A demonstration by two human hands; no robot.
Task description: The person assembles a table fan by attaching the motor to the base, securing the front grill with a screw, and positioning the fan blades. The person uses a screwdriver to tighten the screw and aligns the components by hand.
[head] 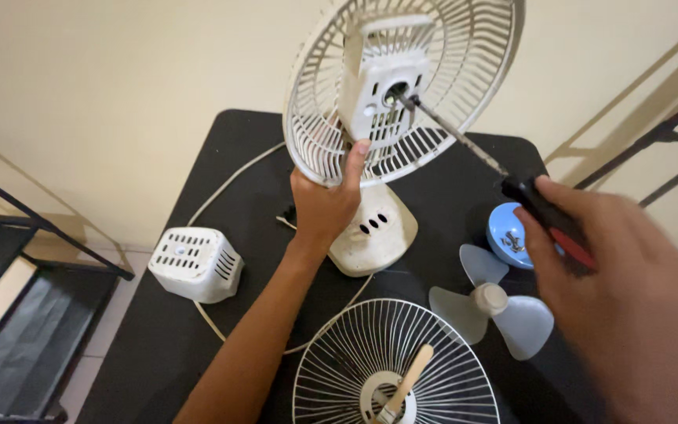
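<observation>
White wire, the detached front grille [395, 365] lies nearest on the black table [158, 338], with a small brush [404, 385] resting across its hub. Just right of it sits the pale blue fan blade [490, 302], already off, and beyond that a small blue bowl [508, 235] holding what look like screws. At the near left stands the removed white motor cover [195, 263], the cord [221, 188] looping past it. Farther back, the left hand [323, 200] is closed around the lower rim of the rear grille [402, 86], steadying it above the fan base [374, 232]. The right hand [629, 298], blurred, is wrapped around a screwdriver [504, 169] whose tip meets the motor housing [382, 82]. Stripping looks well advanced; the rear grille and housing remain mounted.
</observation>
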